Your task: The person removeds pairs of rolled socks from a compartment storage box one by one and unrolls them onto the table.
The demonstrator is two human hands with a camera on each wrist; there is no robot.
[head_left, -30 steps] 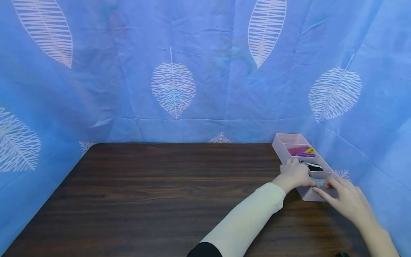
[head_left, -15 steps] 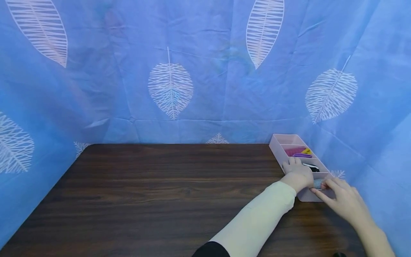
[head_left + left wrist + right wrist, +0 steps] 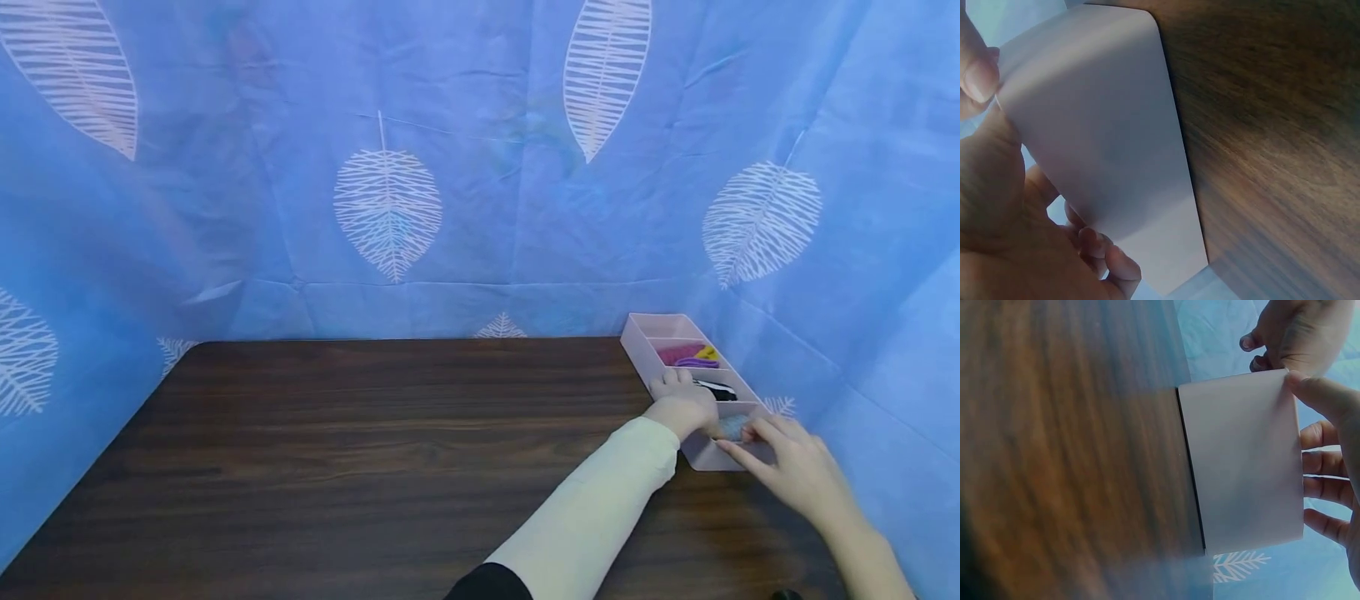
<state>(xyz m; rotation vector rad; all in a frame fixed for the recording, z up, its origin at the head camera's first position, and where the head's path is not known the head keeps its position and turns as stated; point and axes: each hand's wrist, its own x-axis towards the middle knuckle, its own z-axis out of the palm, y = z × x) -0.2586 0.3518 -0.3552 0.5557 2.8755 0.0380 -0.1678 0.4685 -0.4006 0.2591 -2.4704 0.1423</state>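
A pale pink divided box [image 3: 703, 457] stands at the table's right side. In its near part lies a grey-blue bundle of cloth [image 3: 732, 427], partly hidden by the hands. My left hand [image 3: 684, 406] reaches over the box's left wall, its thumb hidden behind the rim; whether it grips the bundle I cannot tell. My right hand [image 3: 797, 468] bends over the near right side, fingertips at the bundle. The right wrist view has the right thumb along the rim corner and the other fingers [image 3: 1325, 464] beyond the end wall [image 3: 1244, 462]. The left wrist view shows the outer side wall [image 3: 1104, 137].
Farther compartments hold pink, purple and yellow folded cloth [image 3: 688, 357] and a black-and-white folded item [image 3: 722, 391]. A blue leaf-patterned curtain [image 3: 465, 200] hangs behind and beside the dark wooden table [image 3: 337, 467]. A small black object [image 3: 787, 595] shows at the bottom edge.
My left hand has turned and shifted slightly at the box, hiding its thumb behind the wrist. The right hand keeps its place at the bundle. The whole view has drifted slightly.
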